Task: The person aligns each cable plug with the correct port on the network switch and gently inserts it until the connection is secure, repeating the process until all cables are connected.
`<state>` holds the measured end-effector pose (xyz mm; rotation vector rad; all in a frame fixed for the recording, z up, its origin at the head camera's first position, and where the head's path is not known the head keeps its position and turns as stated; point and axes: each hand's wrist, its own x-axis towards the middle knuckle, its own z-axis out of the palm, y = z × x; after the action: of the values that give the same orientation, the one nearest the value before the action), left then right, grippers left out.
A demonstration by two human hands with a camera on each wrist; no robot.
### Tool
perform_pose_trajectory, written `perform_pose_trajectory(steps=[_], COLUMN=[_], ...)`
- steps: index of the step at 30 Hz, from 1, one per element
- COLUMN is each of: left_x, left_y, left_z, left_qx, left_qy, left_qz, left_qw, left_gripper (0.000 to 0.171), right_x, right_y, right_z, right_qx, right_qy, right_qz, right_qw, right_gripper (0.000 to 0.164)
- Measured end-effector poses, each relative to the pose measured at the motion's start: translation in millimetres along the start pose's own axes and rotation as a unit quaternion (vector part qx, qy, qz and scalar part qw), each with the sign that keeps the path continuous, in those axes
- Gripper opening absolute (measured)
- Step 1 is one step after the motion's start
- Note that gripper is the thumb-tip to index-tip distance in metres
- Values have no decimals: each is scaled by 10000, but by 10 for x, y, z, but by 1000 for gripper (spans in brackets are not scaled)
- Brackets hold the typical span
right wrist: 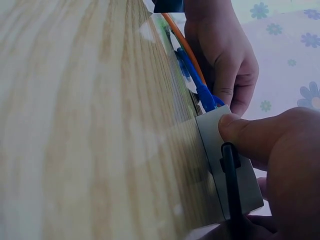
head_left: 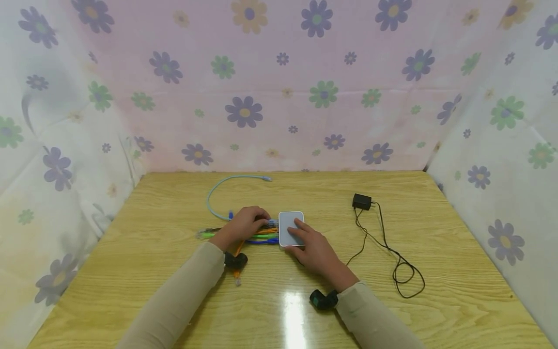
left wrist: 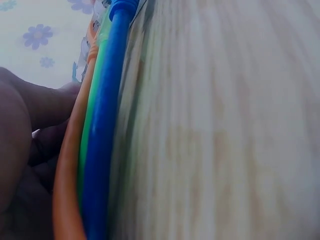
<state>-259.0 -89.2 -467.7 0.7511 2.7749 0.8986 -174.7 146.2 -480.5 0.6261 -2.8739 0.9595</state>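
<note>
A small white-rimmed grey box, apparently a network switch (head_left: 284, 228), lies on the table. My right hand (head_left: 315, 248) holds it, fingers over its top and thumb against its near side, as the right wrist view confirms. A black power lead (right wrist: 230, 172) enters that side. Blue (head_left: 263, 242), green (head_left: 264, 236) and orange (head_left: 264, 231) network cables run into the left side. My left hand (head_left: 245, 225) pinches a pale blue network cable plug (head_left: 272, 222) right at that side, behind the orange cable; its fingertips are partly hidden.
A light blue cable (head_left: 210, 196) loops behind the left hand, its loose plug (head_left: 267, 179) toward the back. Orange (head_left: 237, 279) and clear (head_left: 202, 234) cable ends lie near the left wrist. Right of the box sit a black power adapter (head_left: 361, 201) and its tangled cord (head_left: 397, 276).
</note>
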Motion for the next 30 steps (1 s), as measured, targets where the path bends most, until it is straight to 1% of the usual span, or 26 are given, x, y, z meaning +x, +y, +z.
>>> perform_pose_trajectory(steps=[10, 23, 30], left_x=[29, 57, 79], left_y=[11, 13, 39], left_z=[41, 13, -24], left_qx=[31, 57, 33], left_qy=[33, -38, -144], left_qz=[-32, 179, 174], left_qw=[10000, 9998, 9997], left_gripper=[17, 18, 18], right_x=[-4, 10, 11], right_y=[12, 2, -34], right_z=[10, -3, -40], right_qx=[-39, -168, -72], right_qy=[19, 34, -25], right_qz=[-41, -205, -229], right_qw=[10000, 9996, 9997], right_gripper=[54, 54, 52])
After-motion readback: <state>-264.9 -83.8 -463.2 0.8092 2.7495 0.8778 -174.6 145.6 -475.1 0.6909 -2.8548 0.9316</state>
